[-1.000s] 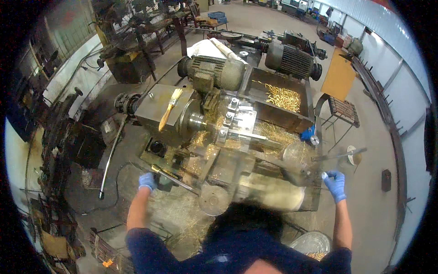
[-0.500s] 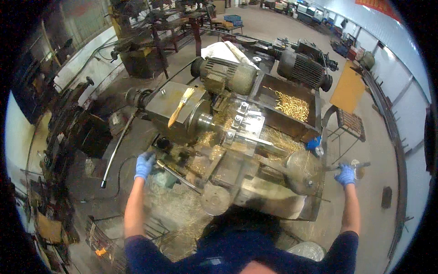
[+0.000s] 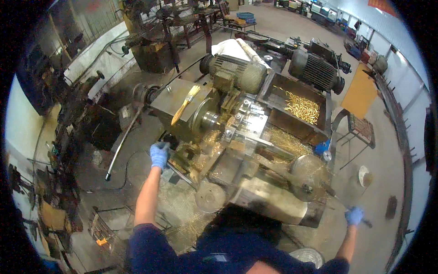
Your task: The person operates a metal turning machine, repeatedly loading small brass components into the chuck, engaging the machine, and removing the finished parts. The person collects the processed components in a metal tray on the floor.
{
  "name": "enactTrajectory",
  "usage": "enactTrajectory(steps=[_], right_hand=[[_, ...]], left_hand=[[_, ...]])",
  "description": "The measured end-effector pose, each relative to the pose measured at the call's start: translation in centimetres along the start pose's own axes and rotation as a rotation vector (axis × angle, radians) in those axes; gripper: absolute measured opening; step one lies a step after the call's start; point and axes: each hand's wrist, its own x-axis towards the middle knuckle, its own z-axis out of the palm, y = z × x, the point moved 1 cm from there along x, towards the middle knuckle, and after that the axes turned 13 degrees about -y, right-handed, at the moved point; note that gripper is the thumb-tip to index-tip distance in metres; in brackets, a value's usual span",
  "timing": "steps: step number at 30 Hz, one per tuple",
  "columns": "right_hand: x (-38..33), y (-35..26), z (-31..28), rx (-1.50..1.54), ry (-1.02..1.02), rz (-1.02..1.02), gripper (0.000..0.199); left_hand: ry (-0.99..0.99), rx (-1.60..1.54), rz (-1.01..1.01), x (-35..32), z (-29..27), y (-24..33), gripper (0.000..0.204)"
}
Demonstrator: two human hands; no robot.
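Note:
My left hand [image 3: 159,156], in a blue glove, is closed at the upper end of a metal lever [image 3: 186,178]. This lever slants down to a round metal disc [image 3: 210,197] on the near side of a small lathe. Off to the right, my gloved right hand [image 3: 354,215] grips a dark bar handle [image 3: 335,194] that sticks out from a larger round plate [image 3: 309,173]. Between my arms lies the tool slide [image 3: 250,124] with its bolted holders, facing the chuck [image 3: 210,119]. Brass-coloured chips cover the bed around it.
A wooden-handled brush [image 3: 186,104] rests on the headstock [image 3: 171,98]. Behind the slide, a metal tray [image 3: 278,91] holds many small brass parts [image 3: 303,108]. Two motors [image 3: 239,71] stand at the back. A long rod [image 3: 122,145] juts out left, and a stool [image 3: 360,125] stands right.
My right hand has swung the bar handle downward and toward me, turning the round plate. The left lever's end has shifted slightly with my left hand. The whole view has moved a little.

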Motion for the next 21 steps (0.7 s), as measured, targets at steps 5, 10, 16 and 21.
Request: enactTrajectory(steps=[5, 10, 16, 21], right_hand=[[-7.7, 6.6, 3.3, 0.084, -0.069, -0.001, 0.024], [-12.2, 9.9, 6.3, -0.072, -0.191, 0.174, 0.025], [-14.5, 9.5, 6.9, -0.09, -0.126, 0.25, 0.025], [-15.6, 8.4, 6.6, 0.047, -0.214, 0.302, 0.021]], left_hand=[[-0.024, -0.335, -0.17, 0.2, 0.5, 2.3, 0.017], [0.063, -0.173, -0.079, 1.1, 1.0, 1.4, 0.017], [0.022, -0.128, -0.18, 2.1, 1.0, -0.4, 0.025], [-0.007, -0.128, -0.162, 1.4, -0.2, 1.9, 0.026]])
